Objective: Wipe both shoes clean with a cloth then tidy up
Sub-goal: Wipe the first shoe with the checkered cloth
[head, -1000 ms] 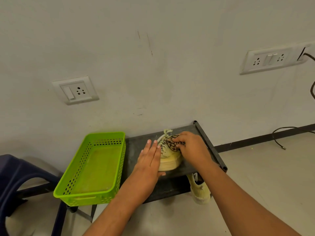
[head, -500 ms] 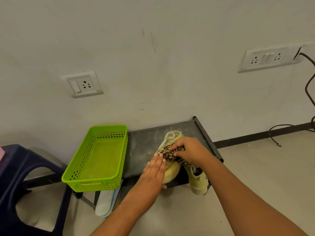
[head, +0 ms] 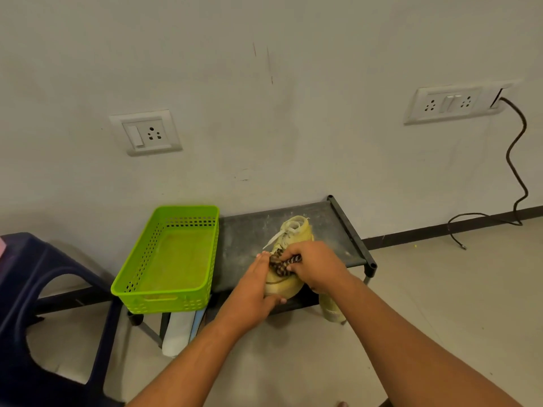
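While the left hand (head: 252, 292) braces the yellow shoe (head: 296, 233) with straight fingers, the right hand (head: 318, 267) pinches the patterned cloth (head: 286, 262) above its toe, the shoe lying heel-to-wall on the dusty counter (head: 249, 236) beside a green basket (head: 164, 301), its mate (head: 330, 311) below.

Two yellow shoes: the upper shoe (head: 296, 230) at the front edge of the rack (head: 249, 233), the lower shoe (head: 330, 311) beneath its front right corner. One patterned cloth (head: 285, 264). One green basket (head: 164, 301) on the left edge. Two wall sockets: left socket (head: 145, 133), right socket (head: 449, 104).
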